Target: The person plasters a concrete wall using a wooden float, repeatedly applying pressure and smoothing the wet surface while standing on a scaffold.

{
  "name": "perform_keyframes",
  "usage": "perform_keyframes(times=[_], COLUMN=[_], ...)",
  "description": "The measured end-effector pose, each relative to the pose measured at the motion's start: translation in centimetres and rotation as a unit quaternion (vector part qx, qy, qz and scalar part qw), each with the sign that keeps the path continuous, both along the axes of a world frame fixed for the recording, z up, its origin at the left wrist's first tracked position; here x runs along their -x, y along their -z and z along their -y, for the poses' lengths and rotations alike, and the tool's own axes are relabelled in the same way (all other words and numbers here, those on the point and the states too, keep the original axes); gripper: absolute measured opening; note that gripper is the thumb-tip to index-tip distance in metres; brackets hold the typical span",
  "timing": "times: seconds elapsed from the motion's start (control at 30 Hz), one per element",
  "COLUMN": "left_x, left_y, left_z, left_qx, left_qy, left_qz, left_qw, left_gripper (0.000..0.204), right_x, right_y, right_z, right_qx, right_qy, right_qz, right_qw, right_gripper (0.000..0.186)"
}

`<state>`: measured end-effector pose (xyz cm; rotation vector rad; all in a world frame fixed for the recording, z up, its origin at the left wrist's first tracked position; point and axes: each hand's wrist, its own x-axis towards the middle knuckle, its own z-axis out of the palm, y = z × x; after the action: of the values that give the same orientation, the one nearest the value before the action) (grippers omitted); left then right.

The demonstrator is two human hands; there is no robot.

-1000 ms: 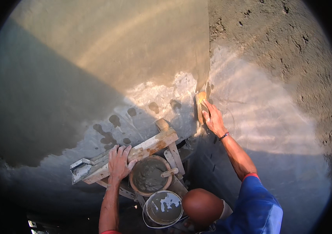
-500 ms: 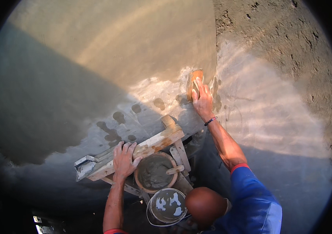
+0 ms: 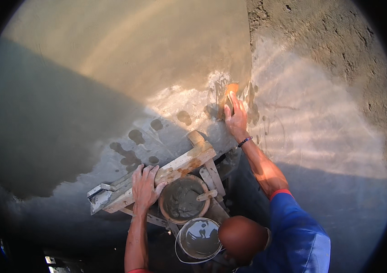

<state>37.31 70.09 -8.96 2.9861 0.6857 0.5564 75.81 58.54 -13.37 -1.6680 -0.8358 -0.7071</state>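
My right hand [image 3: 236,119] holds an orange-brown rectangular float [image 3: 230,91] against the patchy pale, damp-spotted plaster [image 3: 175,98], just left of a wall corner. My left hand [image 3: 144,185] grips the top beam of a weathered wooden frame [image 3: 182,167], its fingers over the wood. A metal piece [image 3: 100,193] rests at the beam's left end. Beneath the beam sit a round clay-coloured bowl of grey mortar [image 3: 180,200], with a wooden handle sticking out, and a bucket of grey watery liquid [image 3: 198,241].
Smooth wet plaster [image 3: 75,77] covers the upper left wall, partly shadowed. The wall on the right [image 3: 311,113] is pale grey, with rough brown render [image 3: 343,36] higher up. A rounded bare body part [image 3: 241,236], unclear which, is beside the bucket. Dark gaps lie below the frame.
Since a second ago my right hand and the float have moved up and slightly left from the corner, staying there over the last half second. My left hand stays on the beam.
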Motion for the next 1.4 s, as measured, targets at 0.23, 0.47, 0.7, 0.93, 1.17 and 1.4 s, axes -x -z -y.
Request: perform_keyframes(times=[0.23,0.47,0.7,0.93,1.17,1.4], left_x=[1.4,0.5,0.9,1.1,1.1,0.8], left_y=[0.3,0.2,0.1,0.6,0.1,0.3], left_z=[-0.1,-0.3,0.2,-0.6,0.1,-0.6], left_qx=[-0.019,0.003,0.000,0.013,0.001,0.016], left_qy=[-0.017,-0.010,-0.027,-0.014,-0.021,-0.010], left_qz=[-0.017,-0.004,-0.002,0.013,-0.006,0.012], left_qw=[1.000,1.000,1.000,1.000,1.000,1.000], left_gripper=[0.068,0.069,0.066,0.067,0.066,0.067], right_x=[-0.3,1.1,-1.4,1.6,-2.0,-2.2], right_y=[-13.4,-4.0,-12.4,-2.8,-16.4,-1.2], right_z=[-0.1,-0.7,1.1,-0.7,0.5,1.9], right_qx=[0.032,0.042,0.022,0.075,-0.020,0.069], right_qy=[-0.030,-0.026,-0.003,-0.047,0.008,-0.017], right_qz=[0.121,0.065,0.036,0.093,0.105,0.044], right_qw=[0.992,0.997,0.999,0.992,0.994,0.996], right_gripper=[0.056,0.056,0.050,0.047,0.048,0.051])
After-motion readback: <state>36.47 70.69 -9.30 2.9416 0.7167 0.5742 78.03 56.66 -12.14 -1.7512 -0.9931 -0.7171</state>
